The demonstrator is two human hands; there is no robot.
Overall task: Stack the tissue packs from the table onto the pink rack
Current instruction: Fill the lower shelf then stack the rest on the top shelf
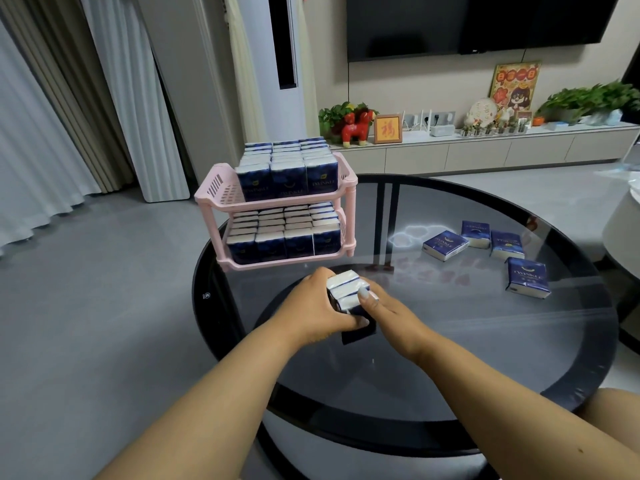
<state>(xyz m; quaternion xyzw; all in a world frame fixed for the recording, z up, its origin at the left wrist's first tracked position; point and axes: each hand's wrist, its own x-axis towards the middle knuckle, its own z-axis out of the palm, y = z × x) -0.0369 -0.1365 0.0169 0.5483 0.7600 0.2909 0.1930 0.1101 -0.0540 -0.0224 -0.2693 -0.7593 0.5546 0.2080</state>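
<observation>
A pink two-tier rack [210, 194] stands at the far left edge of the round dark glass table [450, 341]. Both tiers are packed with several upright blue-and-white tissue packs [287, 178]. Just in front of the rack, my left hand [313, 306] and my right hand [384, 311] grip a small bundle of tissue packs [346, 289] from both sides, standing on end on the glass. Several loose tissue packs [445, 244] lie flat on the right part of the table.
A white round seat or table [623, 223] sits at the right edge. Behind the table runs a low TV cabinet [485, 150] with plants and ornaments, under a wall-mounted screen. Grey floor lies to the left.
</observation>
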